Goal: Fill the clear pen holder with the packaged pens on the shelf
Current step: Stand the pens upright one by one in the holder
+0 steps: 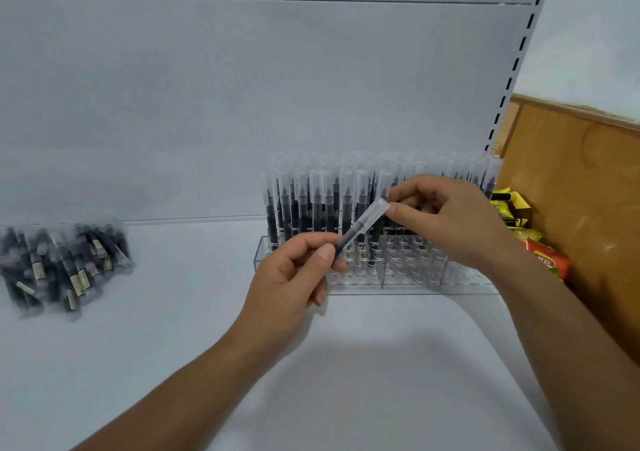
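Both forearms reach in from the shelf's (pixel 173 329) front edge. The left hand (pixel 294 274) pinches a black pen (pixel 360 229) low on its barrel between thumb and curled fingers, the clear cap tilted up to the right. The right hand (pixel 446 218), fingers curled, pinches the cap's tip. Behind, by the right back corner, stands the clear pen holder (pixel 412 270), its back rows full. A bag of pens (pixel 65 260) lies at the left edge; their cream labels are unreadable.
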